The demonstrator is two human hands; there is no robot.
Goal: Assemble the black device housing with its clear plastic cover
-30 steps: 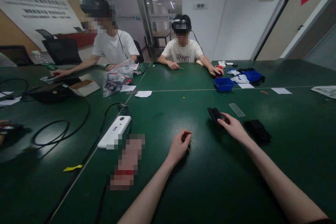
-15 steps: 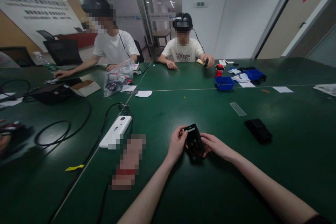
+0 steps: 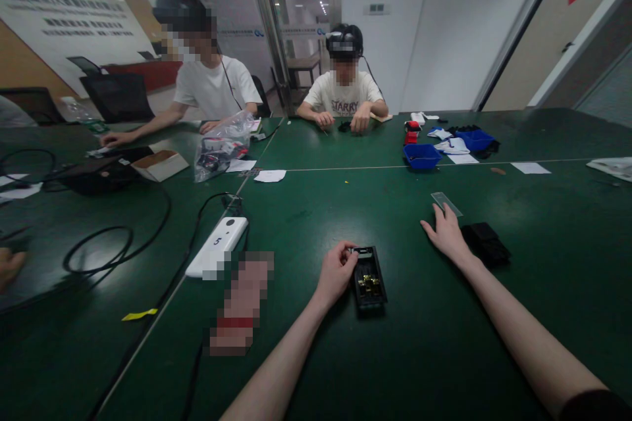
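My left hand (image 3: pixel 338 274) is closed on the upper left edge of a black rectangular box (image 3: pixel 370 302). The box has an open top side, and small gold-coloured metal parts (image 3: pixel 368 283) show inside it. Out to the right, my right hand (image 3: pixel 447 235) is stretched over the table with its fingers apart and nothing in them. Its fingertips are at the near edge of a clear flat strip (image 3: pixel 450 204); whether they touch it I cannot tell. A folded black item (image 3: pixel 486 243) lies just right of that hand.
A white device marked 5 (image 3: pixel 217 247) lies on the left beside black cables (image 3: pixel 170 210). A blue tray (image 3: pixel 422 156) stands farther back. Two people wearing headsets sit across the table (image 3: pixel 306 204). A plastic bag (image 3: pixel 222 148) lies at the left.
My right hand has let go of the black box and moved right and away to the clear strip. My left hand keeps the box, which now shows its inside more plainly.
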